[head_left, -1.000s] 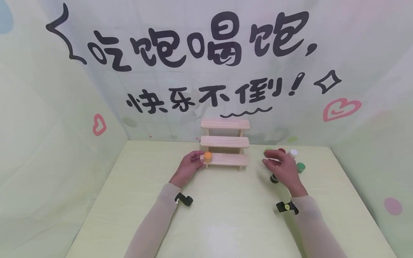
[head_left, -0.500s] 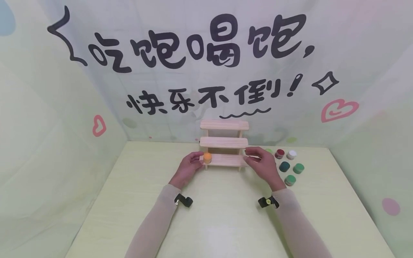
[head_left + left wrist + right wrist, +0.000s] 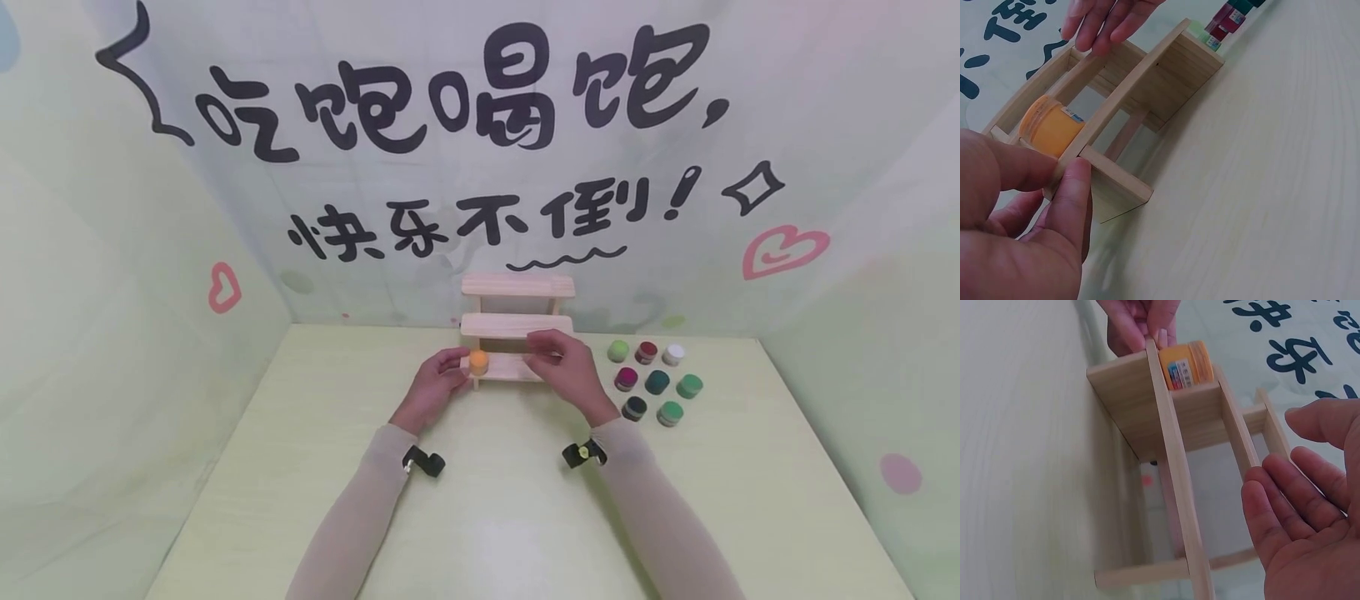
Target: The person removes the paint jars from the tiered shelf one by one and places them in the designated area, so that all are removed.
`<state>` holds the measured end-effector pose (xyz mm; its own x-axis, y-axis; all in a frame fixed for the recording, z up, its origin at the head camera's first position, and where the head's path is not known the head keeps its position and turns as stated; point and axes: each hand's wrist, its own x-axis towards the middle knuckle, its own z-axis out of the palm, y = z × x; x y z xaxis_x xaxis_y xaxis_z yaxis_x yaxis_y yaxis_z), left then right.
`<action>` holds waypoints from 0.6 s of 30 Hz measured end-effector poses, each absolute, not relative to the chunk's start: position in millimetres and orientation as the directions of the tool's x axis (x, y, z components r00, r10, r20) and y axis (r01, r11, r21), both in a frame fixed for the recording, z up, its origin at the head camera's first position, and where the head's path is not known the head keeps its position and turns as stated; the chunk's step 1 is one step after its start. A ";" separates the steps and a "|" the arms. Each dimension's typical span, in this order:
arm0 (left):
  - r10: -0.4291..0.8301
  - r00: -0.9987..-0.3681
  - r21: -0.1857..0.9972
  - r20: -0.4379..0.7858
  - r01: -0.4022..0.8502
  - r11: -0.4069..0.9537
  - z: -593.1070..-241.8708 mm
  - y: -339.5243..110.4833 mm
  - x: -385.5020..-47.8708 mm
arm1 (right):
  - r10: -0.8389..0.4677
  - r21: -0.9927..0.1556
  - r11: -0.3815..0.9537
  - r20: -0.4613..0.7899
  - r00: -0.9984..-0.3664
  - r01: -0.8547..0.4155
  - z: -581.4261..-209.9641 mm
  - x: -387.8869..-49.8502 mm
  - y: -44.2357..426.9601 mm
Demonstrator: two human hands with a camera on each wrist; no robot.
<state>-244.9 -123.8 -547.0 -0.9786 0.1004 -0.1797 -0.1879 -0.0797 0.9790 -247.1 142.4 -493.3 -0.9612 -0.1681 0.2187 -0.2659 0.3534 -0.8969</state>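
Observation:
A three-tier wooden display stand (image 3: 517, 325) stands against the back wall. On the left end of its lowest step sits a small orange paint jar (image 3: 478, 363), lid and label visible in the right wrist view. My left hand (image 3: 429, 390) pinches the end of that step between thumb and fingers, right beside the jar. Over the right part of the lowest step, my right hand (image 3: 573, 375) holds nothing. Its fingers are gently bent and spread from the thumb in the right wrist view. Whether its fingertips touch the stand cannot be told.
Several paint jars stand in a group right of the stand, among them a light green jar (image 3: 618, 351), a white jar (image 3: 673, 355) and a black jar (image 3: 633, 408). A printed cloth (image 3: 420, 183) hangs behind the pale table (image 3: 495, 517).
My right hand has moved left from above the jar group to the lowest step, uncovering the jars. My left hand stays at the step's end, and the orange jar has not moved.

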 end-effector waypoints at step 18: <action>0.108 -0.977 0.976 -0.186 -0.196 -0.091 -547.8 -124.6 -245.8 | -0.236 -0.937 0.245 0.191 -0.953 -0.248 -500.8 -256.5 96.2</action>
